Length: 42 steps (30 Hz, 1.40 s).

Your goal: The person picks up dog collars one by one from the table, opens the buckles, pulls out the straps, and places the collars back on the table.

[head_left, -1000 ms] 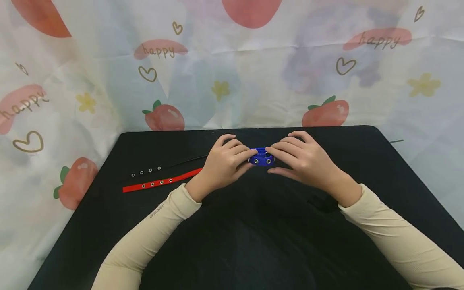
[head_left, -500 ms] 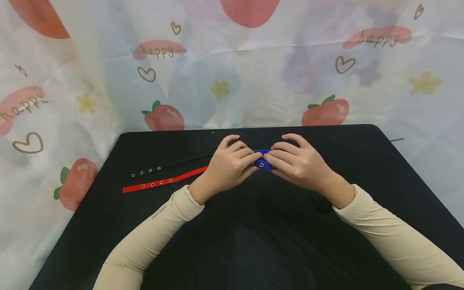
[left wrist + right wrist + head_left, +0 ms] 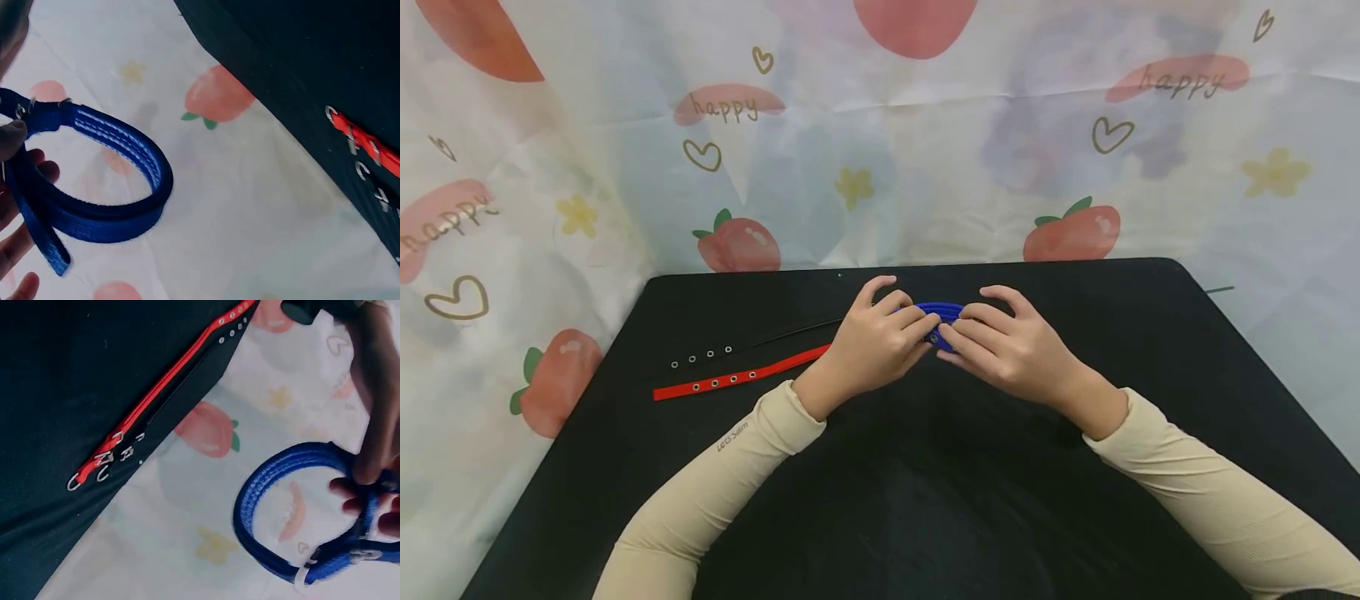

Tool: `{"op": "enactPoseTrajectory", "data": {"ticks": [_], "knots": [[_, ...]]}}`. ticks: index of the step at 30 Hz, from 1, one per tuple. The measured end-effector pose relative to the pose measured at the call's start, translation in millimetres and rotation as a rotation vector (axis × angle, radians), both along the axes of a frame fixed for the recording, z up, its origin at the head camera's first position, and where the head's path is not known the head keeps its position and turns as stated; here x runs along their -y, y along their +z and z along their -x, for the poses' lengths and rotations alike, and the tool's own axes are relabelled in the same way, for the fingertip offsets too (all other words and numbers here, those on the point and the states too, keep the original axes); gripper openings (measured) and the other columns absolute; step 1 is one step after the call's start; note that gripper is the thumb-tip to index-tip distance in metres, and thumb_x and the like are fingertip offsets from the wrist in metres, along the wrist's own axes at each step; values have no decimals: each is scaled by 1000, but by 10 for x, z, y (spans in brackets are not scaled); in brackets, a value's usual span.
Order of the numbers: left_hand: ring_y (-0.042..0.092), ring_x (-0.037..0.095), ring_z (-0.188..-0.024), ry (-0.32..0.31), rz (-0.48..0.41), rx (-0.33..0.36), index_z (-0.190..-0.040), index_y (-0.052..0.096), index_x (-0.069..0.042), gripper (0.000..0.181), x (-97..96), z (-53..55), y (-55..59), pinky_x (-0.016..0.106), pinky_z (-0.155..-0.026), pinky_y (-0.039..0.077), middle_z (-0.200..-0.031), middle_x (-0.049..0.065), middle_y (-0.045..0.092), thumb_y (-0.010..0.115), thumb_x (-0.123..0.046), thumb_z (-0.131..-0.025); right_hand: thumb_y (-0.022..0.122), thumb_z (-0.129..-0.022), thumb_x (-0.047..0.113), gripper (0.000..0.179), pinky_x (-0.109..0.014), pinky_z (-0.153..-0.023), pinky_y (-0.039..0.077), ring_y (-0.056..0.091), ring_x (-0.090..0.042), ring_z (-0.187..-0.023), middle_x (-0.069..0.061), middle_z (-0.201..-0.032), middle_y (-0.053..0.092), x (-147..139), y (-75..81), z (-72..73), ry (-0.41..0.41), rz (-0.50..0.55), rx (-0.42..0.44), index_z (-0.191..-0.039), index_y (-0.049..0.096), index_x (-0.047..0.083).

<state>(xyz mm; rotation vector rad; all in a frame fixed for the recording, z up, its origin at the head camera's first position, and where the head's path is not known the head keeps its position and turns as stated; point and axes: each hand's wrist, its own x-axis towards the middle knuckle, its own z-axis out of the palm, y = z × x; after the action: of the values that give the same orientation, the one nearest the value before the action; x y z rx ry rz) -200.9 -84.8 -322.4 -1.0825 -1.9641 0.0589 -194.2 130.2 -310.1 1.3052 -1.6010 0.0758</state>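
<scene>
A blue padded collar (image 3: 942,311) with metal eyelets is bent into a loop in the air above the far part of the table. My left hand (image 3: 880,340) pinches it from the left. On the other side my right hand (image 3: 1011,346) pinches the strap near the buckle. In the left wrist view, the loop of the collar (image 3: 109,226) shows white stitching inside, and the strap's tip sticks out past my fingers. Metal fittings and a D-ring appear on the collar (image 3: 244,512) in the right wrist view. Fingers partly hide the buckle.
Left of my hands, a red collar (image 3: 782,364) with eyelets lies stretched on the black table (image 3: 880,500). Just behind it lies a black collar (image 3: 181,384), hard to make out against the cloth. A patterned curtain (image 3: 925,167) stands behind the table.
Both hands have come closer together around the collar, the right one shifting left. The collar has turned, so more of its upper loop now shows between my hands.
</scene>
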Motion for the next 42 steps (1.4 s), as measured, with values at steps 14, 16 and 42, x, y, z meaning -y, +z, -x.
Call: {"op": "enactPoseTrajectory", "data": {"ticks": [14,16,42], "knots": [[62,13,-84,39,18,-23,-97,74,-18,22,40,16,-43,43,-100,42,-85,-6,73,71,-32,-80,51,-97,24,32,-50,-83,48,63,-25,-75,-8,-75,71,92,-46,-35,-76,-10,51,-94,73,2],[62,13,-84,55,18,-14,-96,74,-18,22,58,15,-57,42,-100,42,-85,-6,73,72,-33,-80,50,-98,23,32,-50,-81,49,63,-25,-73,-8,-73,70,77,-50,-42,-66,-2,57,-91,73,2],[62,14,-82,81,23,-19,-95,74,-17,24,62,45,-86,38,-96,45,-84,-5,73,72,-35,-79,48,-98,26,37,-51,-83,48,61,-25,-71,-9,-69,68,17,-102,46,-80,-28,50,-82,70,1]]}}
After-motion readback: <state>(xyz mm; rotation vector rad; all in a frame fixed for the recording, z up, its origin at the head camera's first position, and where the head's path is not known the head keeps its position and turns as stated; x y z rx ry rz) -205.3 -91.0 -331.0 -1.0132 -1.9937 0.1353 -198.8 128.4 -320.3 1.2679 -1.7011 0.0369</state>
